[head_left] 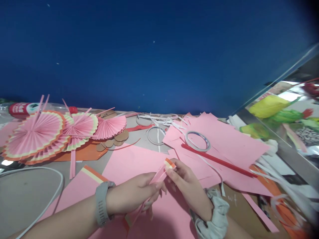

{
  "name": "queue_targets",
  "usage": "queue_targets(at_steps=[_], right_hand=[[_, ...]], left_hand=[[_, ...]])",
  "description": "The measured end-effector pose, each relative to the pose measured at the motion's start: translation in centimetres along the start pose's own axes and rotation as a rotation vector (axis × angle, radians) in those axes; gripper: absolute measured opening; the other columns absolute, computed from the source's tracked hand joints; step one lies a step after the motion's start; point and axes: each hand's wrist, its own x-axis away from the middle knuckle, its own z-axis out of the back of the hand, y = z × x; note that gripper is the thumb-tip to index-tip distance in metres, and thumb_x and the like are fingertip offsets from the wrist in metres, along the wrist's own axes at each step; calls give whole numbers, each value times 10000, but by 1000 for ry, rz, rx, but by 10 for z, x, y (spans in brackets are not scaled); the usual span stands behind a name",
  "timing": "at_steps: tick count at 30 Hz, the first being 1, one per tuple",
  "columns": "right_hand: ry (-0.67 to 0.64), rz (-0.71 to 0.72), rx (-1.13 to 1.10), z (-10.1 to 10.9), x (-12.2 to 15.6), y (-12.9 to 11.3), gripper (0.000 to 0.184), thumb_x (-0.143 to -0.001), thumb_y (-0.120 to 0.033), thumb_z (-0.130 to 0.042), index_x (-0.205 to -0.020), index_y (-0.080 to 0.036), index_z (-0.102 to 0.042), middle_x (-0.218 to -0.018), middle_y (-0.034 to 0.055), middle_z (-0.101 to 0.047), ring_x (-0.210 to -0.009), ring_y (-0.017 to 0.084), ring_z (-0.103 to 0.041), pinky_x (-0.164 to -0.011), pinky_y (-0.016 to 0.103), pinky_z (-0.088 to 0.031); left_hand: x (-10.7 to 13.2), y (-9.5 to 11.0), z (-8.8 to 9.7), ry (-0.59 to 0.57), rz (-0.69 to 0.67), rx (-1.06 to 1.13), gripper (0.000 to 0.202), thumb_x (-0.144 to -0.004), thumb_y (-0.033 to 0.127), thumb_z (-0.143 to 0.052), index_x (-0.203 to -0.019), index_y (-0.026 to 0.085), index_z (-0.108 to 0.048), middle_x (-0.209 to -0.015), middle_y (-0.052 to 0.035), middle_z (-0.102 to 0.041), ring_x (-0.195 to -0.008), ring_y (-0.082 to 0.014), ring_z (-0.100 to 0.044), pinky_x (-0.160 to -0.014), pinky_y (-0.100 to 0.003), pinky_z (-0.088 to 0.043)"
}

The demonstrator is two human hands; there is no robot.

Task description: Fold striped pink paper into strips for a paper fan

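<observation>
Both hands are on a narrow, folded strip of pink paper whose end is edged in orange and cream. My left hand is closed around the middle of the strip. With thumb and fingers, my right hand pinches its banded end. The lower part of the strip is partly hidden behind the left fingers. Under the hands lie pink paper sheets; one sheet at the left has orange and cream bands along its edge.
Several pleated pink paper fans lie at the left before a plastic bottle. Tape rolls, a long red strip and pink sheets lie behind and right. A white cable curves at left. A blue partition closes the back.
</observation>
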Motion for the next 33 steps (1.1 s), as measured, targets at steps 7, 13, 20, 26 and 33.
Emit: queue_targets(at_steps=[7, 13, 20, 26, 33], right_hand=[[-108, 73, 18, 0, -1, 4, 221, -852, -376, -545, -792, -179, -466, -582, -55, -468, -553, 94, -487, -572, 240, -389], [-136, 99, 6, -1, 1, -1, 230, -876, -386, -503, -789, -175, -474, -586, -44, -516, -487, 71, -434, -494, 213, -339], [-93, 26, 42, -3, 2, -2, 237, -863, -392, -520, -777, -179, -458, -585, -56, -475, -483, 69, -396, -465, 209, -317], [-74, 122, 166, -6, 3, -8, 212, -872, -366, -500, -777, -177, -484, -636, -24, -530, -545, 94, -464, -540, 239, -379], [-23, 84, 177, -8, 2, -2, 223, -875, -382, -491, -766, -187, -485, -622, -32, -549, -539, 94, -486, -534, 227, -378]], left_hand=[[2, -1, -1, 24, -76, -76, 307, -925, 410, -356, -930, 133, -489, -498, 48, -482, -428, -78, -457, -541, -250, -483], [0, -2, -2, 24, -81, -59, 284, -910, 431, -378, -878, 163, -467, -525, 68, -448, -400, -67, -425, -526, -267, -499], [3, 3, -5, 64, -81, -110, 387, -911, 505, -287, -846, 159, -447, -615, 15, -520, -505, -107, -537, -537, -253, -464], [2, 2, -7, 106, -73, -182, 311, -914, 453, -343, -800, 175, -420, -495, 66, -460, -428, -84, -448, -530, -235, -436], [1, 1, -11, 165, -58, -248, 281, -926, 403, -325, -770, 183, -406, -475, 76, -445, -411, -89, -452, -517, -247, -453]])
